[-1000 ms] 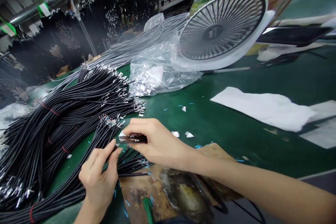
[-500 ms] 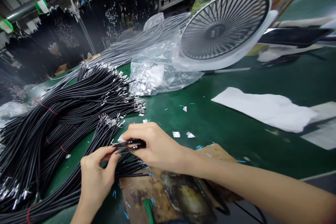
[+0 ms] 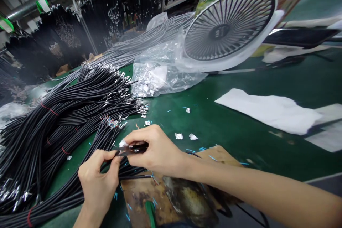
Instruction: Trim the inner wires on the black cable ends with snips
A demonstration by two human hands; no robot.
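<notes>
My left hand pinches the end of a black cable taken from the big pile of black cables on the green table. My right hand is closed on a small dark cutting tool, whose tip meets the cable end at my left fingertips. Both hands hover just above a worn brown board near the table's front edge.
A clear plastic bag of small metal terminals lies behind the cables. A white fan leans at the back. White paper sheets lie to the right. Tiny blue wire scraps dot the table. Grey cables and hanging black bundles fill the background.
My left hand has shifted slightly left and down and closed its pinch tighter on the cable end. My right hand with the tool has stayed almost in place.
</notes>
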